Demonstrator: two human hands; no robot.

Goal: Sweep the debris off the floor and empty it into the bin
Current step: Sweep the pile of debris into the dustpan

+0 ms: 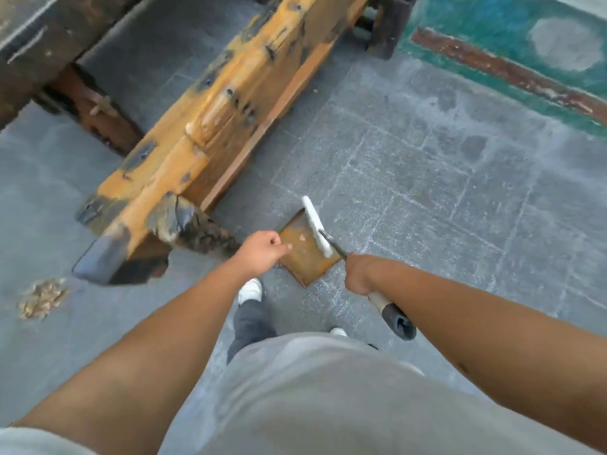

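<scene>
A rusty brown dustpan [307, 257] is held low over the grey floor, with my left hand [261, 252] gripping its near left edge. A small pale scrap [301, 237] lies in the pan. My right hand [358, 274] is closed round the wooden handle [391, 315] of a brush-like tool, whose white head [315, 224] rests across the pan's right side. A heap of tan debris [41, 298] lies on the floor at the far left. No bin shows in this view.
A long worn orange wooden bench [203, 126] runs diagonally from top centre to the left, close to the pan. A dark table edge [39, 44] fills the top left. A green wall base [512, 57] borders the tiled floor [427, 178] at right. My feet [250, 290] stand below the pan.
</scene>
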